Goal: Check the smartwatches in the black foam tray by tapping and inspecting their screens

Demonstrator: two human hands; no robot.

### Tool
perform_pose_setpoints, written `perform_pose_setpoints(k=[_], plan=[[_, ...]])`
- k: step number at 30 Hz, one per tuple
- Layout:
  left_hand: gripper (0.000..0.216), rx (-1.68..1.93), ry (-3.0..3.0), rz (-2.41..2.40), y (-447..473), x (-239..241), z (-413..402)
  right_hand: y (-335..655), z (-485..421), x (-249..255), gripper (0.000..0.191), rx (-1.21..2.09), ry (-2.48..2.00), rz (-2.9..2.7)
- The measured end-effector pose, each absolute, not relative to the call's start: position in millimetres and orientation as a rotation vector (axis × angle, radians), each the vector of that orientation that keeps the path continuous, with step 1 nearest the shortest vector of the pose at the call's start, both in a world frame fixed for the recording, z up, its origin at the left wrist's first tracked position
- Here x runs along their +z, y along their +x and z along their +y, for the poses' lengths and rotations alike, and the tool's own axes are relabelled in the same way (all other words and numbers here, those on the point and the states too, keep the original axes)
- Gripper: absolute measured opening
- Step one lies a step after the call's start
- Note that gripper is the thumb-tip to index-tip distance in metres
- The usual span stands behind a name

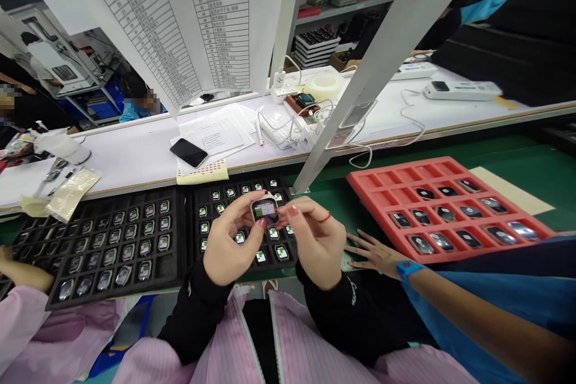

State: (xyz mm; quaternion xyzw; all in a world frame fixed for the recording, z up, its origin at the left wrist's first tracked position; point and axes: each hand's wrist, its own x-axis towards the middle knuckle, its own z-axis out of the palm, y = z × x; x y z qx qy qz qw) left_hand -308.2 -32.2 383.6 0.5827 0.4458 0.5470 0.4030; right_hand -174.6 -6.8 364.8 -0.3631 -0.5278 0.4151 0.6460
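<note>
My left hand (231, 243) and my right hand (315, 243) pinch a small square smartwatch body (265, 211) between their fingertips, above a black foam tray (194, 219). The watch's lit screen faces up and shows a coloured display. That tray holds several similar watches in rows, partly hidden under my hands. A second black tray (36, 234) with more watches lies to its left. Black sleeves and a pink striped smock cover my arms.
To the right, a co-worker's hand (373, 254) with a blue wristband rests beside a red tray (360, 183) of watches. Another person's hand (22, 270) reaches the left tray. Behind stand a white bench, papers, a phone (189, 152), and cables.
</note>
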Motion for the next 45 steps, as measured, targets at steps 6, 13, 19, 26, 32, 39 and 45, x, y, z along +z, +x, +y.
perform_pose_setpoints(k=[6,13,19,26,32,39,45], plan=[[0.038,1.350,1.462,1.099,-309,384,-32,-164,3,373,0.023,1.131,-0.799,-1.315],[0.050,1.270,1.433,1.097,-307,388,-29,-161,7,373,0.035,1.332,-0.840,-1.399],[0.053,1.283,1.479,1.167,-307,382,-25,-158,10,367,0.037,1.399,-0.863,-1.428],[0.057,1.205,1.572,1.255,-315,378,-25,-147,7,370,0.051,1.627,-0.684,-1.468],[0.057,1.201,1.662,1.244,-314,379,-25,-142,7,366,0.044,1.690,-0.615,-1.402],[0.057,1.187,1.689,1.261,-310,378,-25,-145,3,365,0.042,1.639,-0.681,-1.335],[0.057,1.142,1.681,1.235,-307,379,-26,-142,0,359,0.037,1.608,-0.750,-1.319]])
